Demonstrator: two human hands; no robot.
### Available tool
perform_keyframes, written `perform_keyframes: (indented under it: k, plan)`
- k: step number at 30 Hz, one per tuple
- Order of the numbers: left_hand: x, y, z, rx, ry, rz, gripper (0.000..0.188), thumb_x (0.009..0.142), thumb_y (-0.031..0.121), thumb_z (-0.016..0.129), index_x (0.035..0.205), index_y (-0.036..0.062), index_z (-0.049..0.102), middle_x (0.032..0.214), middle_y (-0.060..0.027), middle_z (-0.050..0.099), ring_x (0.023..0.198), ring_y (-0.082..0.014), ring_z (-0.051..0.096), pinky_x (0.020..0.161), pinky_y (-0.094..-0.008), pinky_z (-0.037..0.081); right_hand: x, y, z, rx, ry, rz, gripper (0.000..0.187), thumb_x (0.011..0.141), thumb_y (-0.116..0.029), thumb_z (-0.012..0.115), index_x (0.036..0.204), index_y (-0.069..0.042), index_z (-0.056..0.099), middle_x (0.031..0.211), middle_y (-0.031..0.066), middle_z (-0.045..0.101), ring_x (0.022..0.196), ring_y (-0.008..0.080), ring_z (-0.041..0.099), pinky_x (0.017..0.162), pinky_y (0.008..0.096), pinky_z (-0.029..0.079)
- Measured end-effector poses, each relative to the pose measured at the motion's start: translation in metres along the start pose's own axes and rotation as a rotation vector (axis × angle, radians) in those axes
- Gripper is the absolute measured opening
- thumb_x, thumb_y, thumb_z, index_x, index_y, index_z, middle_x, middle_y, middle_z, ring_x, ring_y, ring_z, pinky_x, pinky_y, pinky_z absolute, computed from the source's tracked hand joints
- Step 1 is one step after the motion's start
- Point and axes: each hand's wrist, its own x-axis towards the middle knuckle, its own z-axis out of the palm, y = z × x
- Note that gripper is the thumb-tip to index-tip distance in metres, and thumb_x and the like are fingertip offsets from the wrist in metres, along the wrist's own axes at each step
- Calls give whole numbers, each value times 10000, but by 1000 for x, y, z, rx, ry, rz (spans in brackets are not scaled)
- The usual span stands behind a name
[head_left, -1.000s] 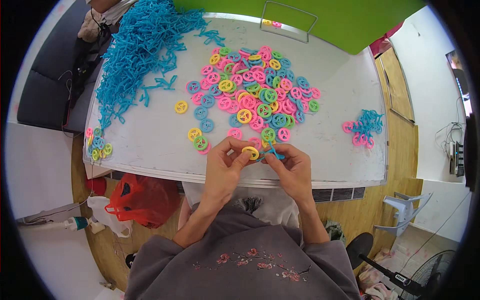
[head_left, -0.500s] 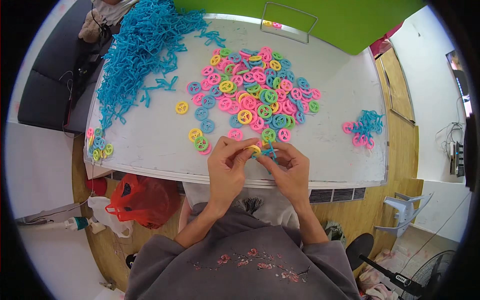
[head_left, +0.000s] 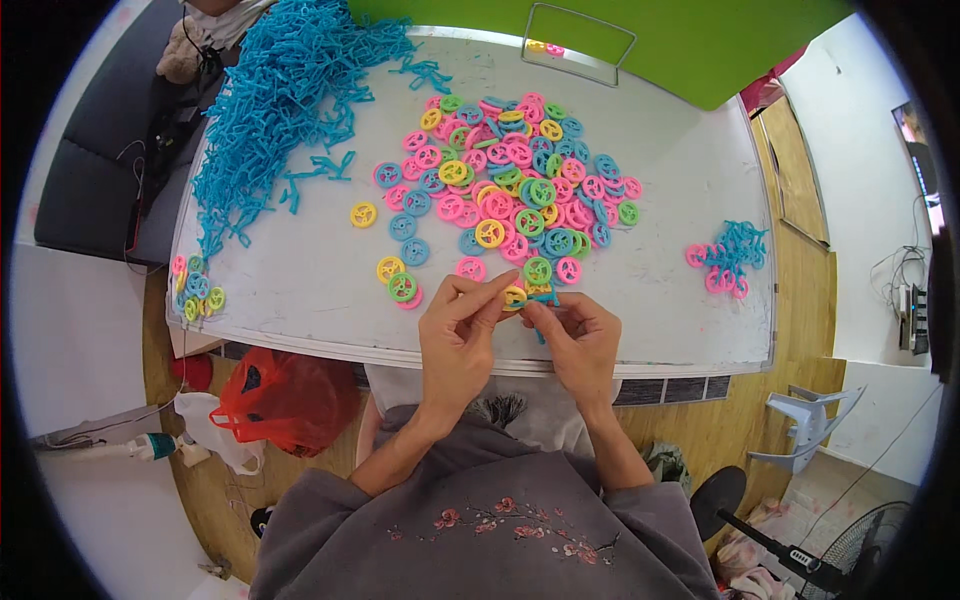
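At the table's near edge my left hand (head_left: pixel 458 335) is closed, pinching a small yellow plastic wheel (head_left: pixel 514 298) between thumb and forefinger. Just beside it, my right hand (head_left: pixel 578 345) grips a light-blue plastic piece (head_left: pixel 543 298) with thin arms, partly covered by the fingers. The wheel and the blue piece meet between my fingertips; how far they are joined is too small to tell. Right beyond my fingertips lie a green wheel (head_left: pixel 537 270) and a pink wheel (head_left: pixel 471 269), part of a big heap of pink, blue, green and yellow wheels (head_left: pixel 520 185).
A tall pile of blue plastic pieces (head_left: pixel 275 120) covers the table's far left. Some wheels (head_left: pixel 200 290) sit at the left corner. Blue pieces with pink wheels (head_left: pixel 727 262) form a cluster at right. A green panel (head_left: pixel 680 50) stands at the back; a red bag (head_left: pixel 290 400) is below the table.
The yellow wheel has shifted slightly right and turned, showing more of its face. The blue piece has been rotated in my right fingers. Both hands have moved slightly.
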Motion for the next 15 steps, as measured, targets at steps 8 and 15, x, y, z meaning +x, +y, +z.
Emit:
perform_keyframes:
  k: [8, 15]
  plan:
    - [3, 6, -3, -64, -11, -19, 168, 923, 18, 535, 1068, -63, 563, 972, -94, 590, 924, -171, 625, 823, -300, 550, 9, -11, -6, -395, -85, -342, 237, 767, -42, 728, 992, -10, 659, 789, 124, 686, 717, 146, 658, 673, 270, 511]
    - [-4, 1, 2, -124, 45, -22, 101, 921, 15, 542, 986, -60, 562, 967, -93, 596, 912, -164, 619, 810, -315, 555, 5, -10, -7, -442, -51, -372, 146, 778, -26, 714, 900, 32, 658, 714, 51, 675, 656, 76, 606, 605, 231, 475]
